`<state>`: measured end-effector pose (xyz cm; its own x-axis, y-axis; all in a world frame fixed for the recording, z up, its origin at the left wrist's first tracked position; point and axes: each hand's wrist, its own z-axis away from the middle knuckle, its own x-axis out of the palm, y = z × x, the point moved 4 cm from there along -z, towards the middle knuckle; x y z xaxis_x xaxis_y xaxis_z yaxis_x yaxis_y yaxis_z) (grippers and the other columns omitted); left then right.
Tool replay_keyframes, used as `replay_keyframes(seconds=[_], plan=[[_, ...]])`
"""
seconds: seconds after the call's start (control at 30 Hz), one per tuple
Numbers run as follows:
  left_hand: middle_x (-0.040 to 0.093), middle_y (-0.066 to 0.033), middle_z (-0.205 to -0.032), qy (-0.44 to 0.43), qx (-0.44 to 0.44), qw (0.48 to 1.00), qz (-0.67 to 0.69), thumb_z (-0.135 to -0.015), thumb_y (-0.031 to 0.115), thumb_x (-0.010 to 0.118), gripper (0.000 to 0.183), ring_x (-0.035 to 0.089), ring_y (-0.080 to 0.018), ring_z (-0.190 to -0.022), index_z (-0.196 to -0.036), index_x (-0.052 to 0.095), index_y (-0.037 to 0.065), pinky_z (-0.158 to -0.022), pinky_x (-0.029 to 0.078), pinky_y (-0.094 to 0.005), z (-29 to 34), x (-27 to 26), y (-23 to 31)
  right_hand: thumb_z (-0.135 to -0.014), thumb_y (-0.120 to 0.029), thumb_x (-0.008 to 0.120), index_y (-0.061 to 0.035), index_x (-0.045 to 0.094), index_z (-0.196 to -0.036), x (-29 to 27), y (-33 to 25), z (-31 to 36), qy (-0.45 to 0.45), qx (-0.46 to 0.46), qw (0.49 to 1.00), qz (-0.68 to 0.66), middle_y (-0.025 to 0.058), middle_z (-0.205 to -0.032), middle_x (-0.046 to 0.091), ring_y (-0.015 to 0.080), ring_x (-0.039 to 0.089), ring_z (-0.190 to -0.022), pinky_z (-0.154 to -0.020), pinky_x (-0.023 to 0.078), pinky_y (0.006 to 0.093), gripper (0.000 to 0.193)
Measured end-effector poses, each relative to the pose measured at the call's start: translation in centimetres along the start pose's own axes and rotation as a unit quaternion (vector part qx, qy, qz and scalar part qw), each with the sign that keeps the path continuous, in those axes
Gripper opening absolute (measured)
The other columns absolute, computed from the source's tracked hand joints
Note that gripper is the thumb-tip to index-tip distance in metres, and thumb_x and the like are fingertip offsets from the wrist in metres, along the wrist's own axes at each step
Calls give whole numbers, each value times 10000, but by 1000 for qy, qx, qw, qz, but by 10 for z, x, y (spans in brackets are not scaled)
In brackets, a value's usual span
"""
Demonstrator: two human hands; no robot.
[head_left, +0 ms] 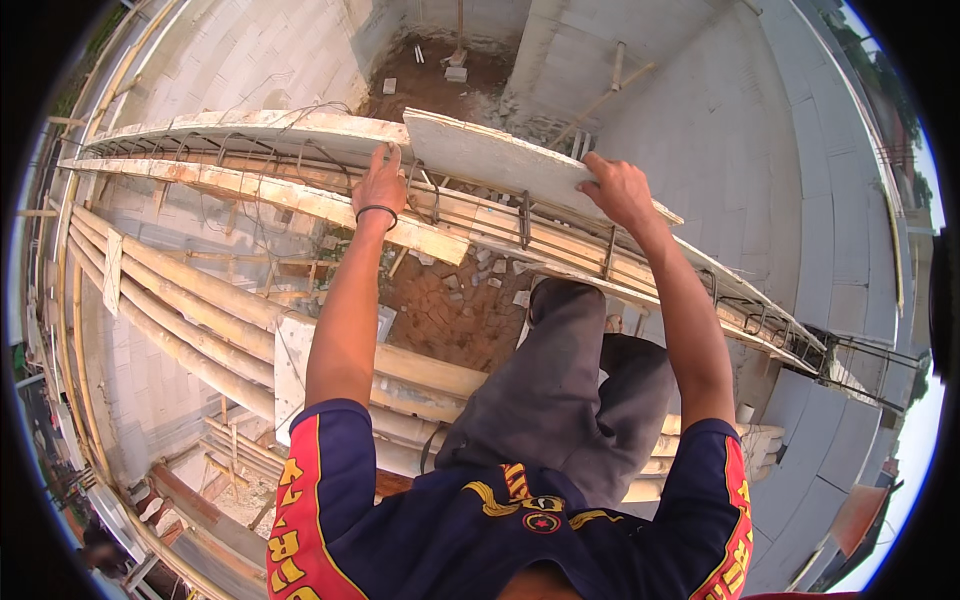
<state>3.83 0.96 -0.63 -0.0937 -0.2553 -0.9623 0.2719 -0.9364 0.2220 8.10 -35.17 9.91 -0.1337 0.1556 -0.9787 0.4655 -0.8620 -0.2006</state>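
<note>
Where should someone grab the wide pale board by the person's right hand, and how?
Probably by its upper edge, from above, thumb on the near face: the board seems set on edge beside the steel cage, leaving that edge exposed. The right hand is there, toward its right end.

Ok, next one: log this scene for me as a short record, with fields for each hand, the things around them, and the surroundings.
Left hand: at the far-side plank, near the raised board's left end; exact grip unclear
Right hand: on the pale raised board, toward its right end
Between the planks: steel bars with ties, running lengthwise
Left wrist: dark band
Nearer the body: bamboo poles
Below: reddish ground with scattered rubble
Around: pale block walls
</note>
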Motion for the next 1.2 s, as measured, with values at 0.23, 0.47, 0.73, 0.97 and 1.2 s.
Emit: replay_keyframes(seconds=[0.23,0.47,0.73,0.97,1.2], plan=[[298,-27,-1533,21,9,1000,11,-907,164,519,625,563,-318,-1139,-1492,305,221,-915,498,-455,2,-6,0,-792,-253,731,-128,617,-1176,7,-30,-31,-38,-48,998,-20,171,-907,695,376,656,-895,-762,515,477,420],[268,-27,-1544,6,4,1000,-13,-903,163,536,639,557,-329,-1143,-1495,302,224,-926,496,-444,5,-5,1,-798,-245,714,-126,606,-1252,17,-41,-52,-88,-87,990,-64,197,-959,691,371,654,-923,-812,513,468,482],[258,-17,-1553,-3,-9,1000,19,-899,168,526,666,532,-337,-1185,-1511,273,235,-919,505,-438,4,-4,0,-768,-148,696,-51,636,-1180,15,-41,-69,-146,-162,974,-64,229,-886,681,397,647,-882,-815,511,471,427],[271,-17,-1546,-5,-10,1000,7,-891,157,528,665,547,-315,-1167,-1504,282,229,-920,504,-431,3,-5,2,-765,-123,703,3,608,-1183,21,-46,-68,-129,-206,968,-56,246,-835,659,423,628,-819,-741,506,483,447],[299,-15,-1523,19,0,1000,-5,-878,146,545,673,564,-309,-1135,-1496,289,213,-896,508,-437,4,-3,2,-761,-114,696,3,610,-1184,23,-44,-72,-130,-212,967,-56,248,-844,661,419,634,-829,-754,509,481,447]])
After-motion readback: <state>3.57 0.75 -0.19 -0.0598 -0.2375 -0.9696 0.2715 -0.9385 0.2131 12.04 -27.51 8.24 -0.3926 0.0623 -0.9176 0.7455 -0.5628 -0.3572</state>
